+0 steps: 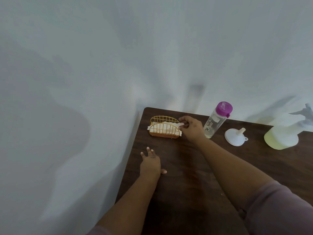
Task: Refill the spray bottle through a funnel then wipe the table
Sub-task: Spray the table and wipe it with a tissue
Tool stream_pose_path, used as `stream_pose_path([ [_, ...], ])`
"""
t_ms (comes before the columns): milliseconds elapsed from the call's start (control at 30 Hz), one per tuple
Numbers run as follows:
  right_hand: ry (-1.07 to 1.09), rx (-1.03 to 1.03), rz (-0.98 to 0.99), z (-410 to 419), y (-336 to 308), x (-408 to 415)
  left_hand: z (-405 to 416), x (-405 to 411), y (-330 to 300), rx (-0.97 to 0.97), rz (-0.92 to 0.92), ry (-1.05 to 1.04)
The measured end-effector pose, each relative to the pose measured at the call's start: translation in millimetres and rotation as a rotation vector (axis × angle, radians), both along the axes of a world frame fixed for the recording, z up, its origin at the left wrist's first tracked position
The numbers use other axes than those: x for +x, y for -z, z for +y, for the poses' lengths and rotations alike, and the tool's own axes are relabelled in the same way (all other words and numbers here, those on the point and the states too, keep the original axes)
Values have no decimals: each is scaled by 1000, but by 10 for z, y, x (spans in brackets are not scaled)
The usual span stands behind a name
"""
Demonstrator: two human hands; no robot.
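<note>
At far left my right hand (191,127) pinches a napkin (169,126), left hand (150,161) spread flat on table (194,175); refill looks done, wiping remains.

There is a single view, from a camera worn on the person's head. It looks forward and steeply down over both forearms onto the far left corner of a dark wooden table (186,167) and the pale wall (118,48) behind it. The wide lens bends straight edges, and the wall fills the upper half of the picture. The table sits close below, within arm's reach, in the lower right. With only one view, no part of the scene is shared between cameras.
</note>
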State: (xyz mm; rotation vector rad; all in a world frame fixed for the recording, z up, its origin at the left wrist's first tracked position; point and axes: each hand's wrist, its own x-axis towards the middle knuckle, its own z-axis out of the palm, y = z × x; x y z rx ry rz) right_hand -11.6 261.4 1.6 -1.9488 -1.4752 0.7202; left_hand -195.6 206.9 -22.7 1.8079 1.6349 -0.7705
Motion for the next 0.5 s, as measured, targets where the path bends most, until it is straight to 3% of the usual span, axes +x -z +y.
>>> stream_pose_path([
  [267, -75, -11, -204, 111, -7, -50, 6, -5, 56, 5, -13, -25],
  [500, -117, -77, -121, 140, -130, -132, 41, 2, 58, -16, 5, -6],
])
